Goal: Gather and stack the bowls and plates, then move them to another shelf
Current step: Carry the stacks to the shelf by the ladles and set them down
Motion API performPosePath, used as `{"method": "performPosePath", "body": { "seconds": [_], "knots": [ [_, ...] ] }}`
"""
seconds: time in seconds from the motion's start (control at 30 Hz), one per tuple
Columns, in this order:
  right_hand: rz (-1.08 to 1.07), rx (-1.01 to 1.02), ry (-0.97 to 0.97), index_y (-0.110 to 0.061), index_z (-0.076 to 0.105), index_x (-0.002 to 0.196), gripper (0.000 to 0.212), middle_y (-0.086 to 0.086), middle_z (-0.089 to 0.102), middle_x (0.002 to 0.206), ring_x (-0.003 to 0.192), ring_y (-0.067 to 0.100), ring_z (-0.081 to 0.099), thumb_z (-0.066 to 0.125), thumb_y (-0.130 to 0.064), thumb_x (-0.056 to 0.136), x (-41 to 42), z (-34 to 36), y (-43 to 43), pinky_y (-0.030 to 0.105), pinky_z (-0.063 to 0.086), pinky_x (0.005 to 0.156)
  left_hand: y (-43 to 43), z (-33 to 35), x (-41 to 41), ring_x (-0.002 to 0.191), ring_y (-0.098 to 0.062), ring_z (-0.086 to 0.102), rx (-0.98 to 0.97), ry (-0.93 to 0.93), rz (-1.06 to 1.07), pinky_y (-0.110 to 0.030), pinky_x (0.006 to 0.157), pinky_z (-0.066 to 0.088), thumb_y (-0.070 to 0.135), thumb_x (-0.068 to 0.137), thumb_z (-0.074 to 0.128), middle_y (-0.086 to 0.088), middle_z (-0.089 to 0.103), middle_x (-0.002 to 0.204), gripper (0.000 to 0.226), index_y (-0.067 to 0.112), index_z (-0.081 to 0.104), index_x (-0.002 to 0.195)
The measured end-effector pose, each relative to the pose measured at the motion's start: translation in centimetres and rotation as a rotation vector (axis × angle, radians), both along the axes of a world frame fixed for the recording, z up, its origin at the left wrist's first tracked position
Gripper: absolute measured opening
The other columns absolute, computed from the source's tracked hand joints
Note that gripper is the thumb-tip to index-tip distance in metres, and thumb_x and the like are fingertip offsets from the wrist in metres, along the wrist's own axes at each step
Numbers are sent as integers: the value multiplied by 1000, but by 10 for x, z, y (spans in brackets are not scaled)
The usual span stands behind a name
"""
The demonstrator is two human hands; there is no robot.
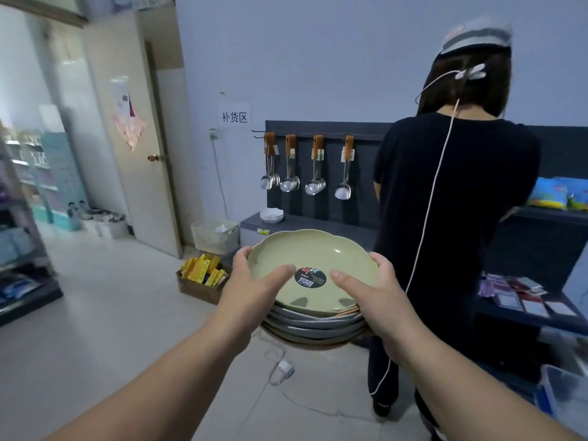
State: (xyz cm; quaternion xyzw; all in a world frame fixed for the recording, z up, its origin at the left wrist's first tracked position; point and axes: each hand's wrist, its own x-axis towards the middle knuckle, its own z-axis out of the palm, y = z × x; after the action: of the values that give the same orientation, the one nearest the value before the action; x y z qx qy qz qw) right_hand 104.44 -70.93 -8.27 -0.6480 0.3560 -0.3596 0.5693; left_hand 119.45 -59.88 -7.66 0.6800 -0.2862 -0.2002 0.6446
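Note:
I carry a stack of plates (pixel 313 326) in front of me, above the floor. The top plate (pixel 311 254) is pale green with a scalloped rim and a round black sticker; grey plates and a brown one lie beneath. My left hand (pixel 254 281) grips the stack's left side, thumb resting on the green plate. My right hand (pixel 369 288) grips the right side the same way. A small stack of white bowls (pixel 271 215) sits on a dark shelf (pixel 318 226) ahead, against the wall.
A person in black (pixel 451 218) stands close on the right, back turned, facing the dark shelving. Ladles (pixel 313 183) hang above the shelf. A white basket (pixel 214 235), a box of yellow packs (pixel 203 275) and a cable with adapter (pixel 284 369) lie on the floor. A door (pixel 149 154) stands at left.

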Motion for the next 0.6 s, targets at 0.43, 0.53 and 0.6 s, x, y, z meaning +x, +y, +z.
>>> {"method": "performPosePath", "body": {
  "seconds": [0.43,0.53,0.6],
  "knots": [
    [79,-18,40,-31,29,145,78,-12,53,116,85,-5,55,75,-34,82,130,0,-146,6,43,47,-134,-9,122,102,-11,59,-9,26,102,-31,85,47,39,74,75,17,57,108,77,31,32,139],
    [60,-26,47,-31,29,145,78,-13,55,113,78,-4,57,75,-35,82,173,1,-159,11,43,54,-153,-11,168,105,-15,58,4,31,85,-34,86,49,41,73,75,10,57,115,79,33,32,139],
    [39,-27,37,-32,30,144,76,-14,55,109,75,-3,57,75,-35,82,206,0,-168,14,41,58,-164,-13,204,104,-19,59,17,24,61,-33,73,51,45,71,74,6,57,120,78,36,33,136]
  ]
}}
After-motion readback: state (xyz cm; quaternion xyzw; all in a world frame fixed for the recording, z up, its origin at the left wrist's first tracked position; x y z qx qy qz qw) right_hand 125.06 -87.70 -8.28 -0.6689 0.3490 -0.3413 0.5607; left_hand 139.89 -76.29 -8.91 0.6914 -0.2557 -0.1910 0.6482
